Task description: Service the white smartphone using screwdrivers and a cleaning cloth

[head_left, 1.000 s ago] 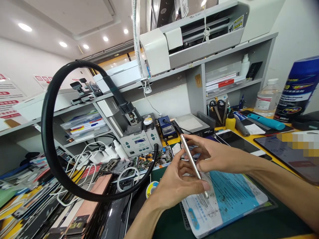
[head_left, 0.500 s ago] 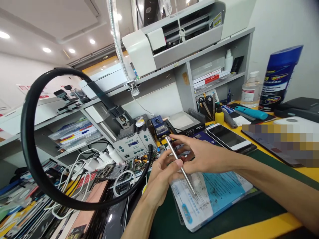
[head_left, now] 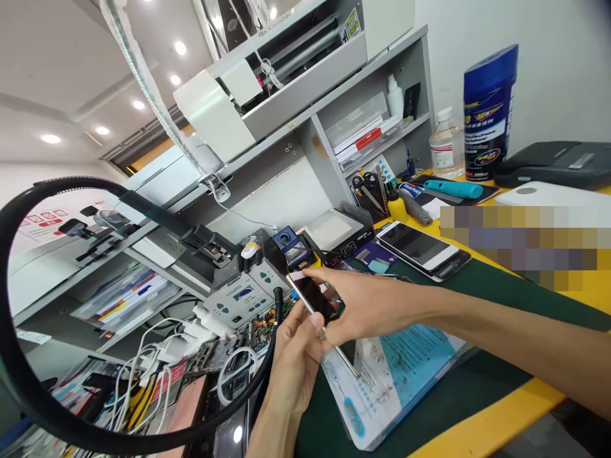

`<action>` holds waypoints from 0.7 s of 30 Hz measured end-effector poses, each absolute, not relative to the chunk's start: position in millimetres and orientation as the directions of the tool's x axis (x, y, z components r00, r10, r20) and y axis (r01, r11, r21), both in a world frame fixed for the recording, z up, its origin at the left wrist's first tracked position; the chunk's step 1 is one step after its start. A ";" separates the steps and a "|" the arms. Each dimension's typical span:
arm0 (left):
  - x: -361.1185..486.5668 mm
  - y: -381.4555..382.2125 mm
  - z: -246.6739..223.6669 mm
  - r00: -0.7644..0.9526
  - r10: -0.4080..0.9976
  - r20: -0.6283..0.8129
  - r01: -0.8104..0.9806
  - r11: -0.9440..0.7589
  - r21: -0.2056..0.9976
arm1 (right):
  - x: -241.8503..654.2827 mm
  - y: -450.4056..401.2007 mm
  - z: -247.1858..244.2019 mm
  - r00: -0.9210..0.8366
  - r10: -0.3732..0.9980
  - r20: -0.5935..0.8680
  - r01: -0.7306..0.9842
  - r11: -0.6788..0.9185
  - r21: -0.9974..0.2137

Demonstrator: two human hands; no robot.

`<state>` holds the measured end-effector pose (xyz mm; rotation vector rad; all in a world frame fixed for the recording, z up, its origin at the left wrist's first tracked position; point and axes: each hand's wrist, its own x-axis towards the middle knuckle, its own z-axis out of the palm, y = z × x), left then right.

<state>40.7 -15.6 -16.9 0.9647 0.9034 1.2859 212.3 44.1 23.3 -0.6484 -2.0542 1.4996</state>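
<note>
A smartphone [head_left: 311,299] with a dark screen and a pale, silvery edge is held on a slant between both hands. My left hand [head_left: 298,346] pinches its near long edge with thumb and fingers. Reaching across from the right, my right hand [head_left: 365,304] grips the phone's upper part and far side, some fingers hidden behind it. Below lies a blue-and-white printed packet [head_left: 415,356], stained with dark specks, on a green mat [head_left: 501,324]. The phone's lower end hangs over this packet.
Another phone with a white front [head_left: 420,247] lies beyond my right hand. A thick black hose [head_left: 9,305] loops from a grey control station [head_left: 238,299] at the left. White cables [head_left: 121,381] tangle over stacked parts. A blue spray can [head_left: 489,121] stands at the back right.
The phone has turned from edge-on, so its dark screen now shows. Both hands still hold it. The head view has shifted and tilted, moving the surroundings leftward.
</note>
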 end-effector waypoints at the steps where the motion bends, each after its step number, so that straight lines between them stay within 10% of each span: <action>1: 40.6 -15.7 -17.3 0.072 0.997 -0.010 -0.344 0.035 0.938 | 212.6 44.5 23.0 -0.758 0.641 0.125 0.075 0.276 -0.958; 21: 38.0 -17.7 -13.2 -0.048 0.999 0.012 -0.346 -0.028 0.938 | 211.2 42.7 20.8 -0.815 0.568 0.113 0.040 0.250 -0.968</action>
